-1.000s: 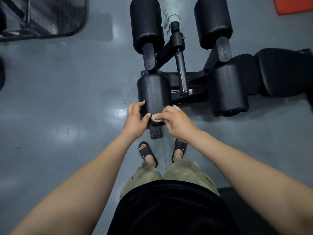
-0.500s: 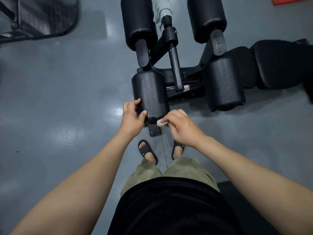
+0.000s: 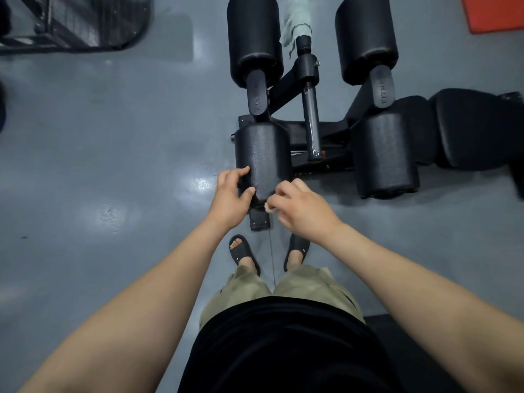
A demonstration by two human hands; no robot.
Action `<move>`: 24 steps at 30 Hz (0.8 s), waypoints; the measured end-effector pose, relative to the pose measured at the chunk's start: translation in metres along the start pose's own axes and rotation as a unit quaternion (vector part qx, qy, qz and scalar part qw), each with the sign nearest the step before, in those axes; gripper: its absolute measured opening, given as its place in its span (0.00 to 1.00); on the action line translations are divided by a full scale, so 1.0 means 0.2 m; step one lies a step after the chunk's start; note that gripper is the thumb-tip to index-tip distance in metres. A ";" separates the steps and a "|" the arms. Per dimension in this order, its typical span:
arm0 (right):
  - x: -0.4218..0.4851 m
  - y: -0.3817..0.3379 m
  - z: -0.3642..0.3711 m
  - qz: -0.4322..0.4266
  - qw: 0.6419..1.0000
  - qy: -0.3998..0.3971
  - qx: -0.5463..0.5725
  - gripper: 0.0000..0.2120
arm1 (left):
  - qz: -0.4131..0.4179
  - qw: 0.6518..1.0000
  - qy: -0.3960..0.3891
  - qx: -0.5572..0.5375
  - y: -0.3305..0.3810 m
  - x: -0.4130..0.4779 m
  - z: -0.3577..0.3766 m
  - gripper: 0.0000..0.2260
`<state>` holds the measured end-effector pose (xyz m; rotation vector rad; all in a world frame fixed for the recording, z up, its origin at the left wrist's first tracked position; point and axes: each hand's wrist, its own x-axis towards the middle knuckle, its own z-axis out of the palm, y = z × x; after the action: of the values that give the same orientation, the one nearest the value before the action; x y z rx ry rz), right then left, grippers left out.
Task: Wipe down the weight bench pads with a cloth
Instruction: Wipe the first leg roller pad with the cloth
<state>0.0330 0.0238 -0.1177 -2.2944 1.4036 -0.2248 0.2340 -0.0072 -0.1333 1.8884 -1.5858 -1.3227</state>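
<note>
While my left hand [image 3: 231, 194] curls round the near end of the black roller pad [image 3: 263, 157], my right hand [image 3: 303, 207] pinches a small pale cloth [image 3: 268, 207] against its lower edge. Underfoot is a glossy grey floor [image 3: 113, 137], with a red mat [image 3: 493, 12] in the far corner.

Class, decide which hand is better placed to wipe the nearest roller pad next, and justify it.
Right. The right hand pinches the small pale cloth at the roller pad's near end. The left hand holds no cloth and grips the pad's side, likely steadying it.
</note>
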 end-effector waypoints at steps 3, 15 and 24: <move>-0.06 0.05 -0.01 0.083 0.996 0.012 -0.010 0.09 | 0.003 1.000 -0.008 -0.008 0.00 0.01 0.00 0.21; 0.36 -0.12 -0.24 0.195 0.959 0.081 0.191 0.21 | -0.003 1.000 -0.028 -0.013 -0.01 0.02 -0.02 0.21; 0.56 -0.03 -0.17 0.239 0.971 -0.005 0.015 0.22 | -0.008 0.999 -0.028 -0.026 -0.03 0.03 -0.03 0.21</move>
<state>0.0787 -0.0808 -0.0947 -1.8571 1.8771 -0.0805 0.2419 -0.0132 -0.1380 1.8538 -1.5499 -1.4205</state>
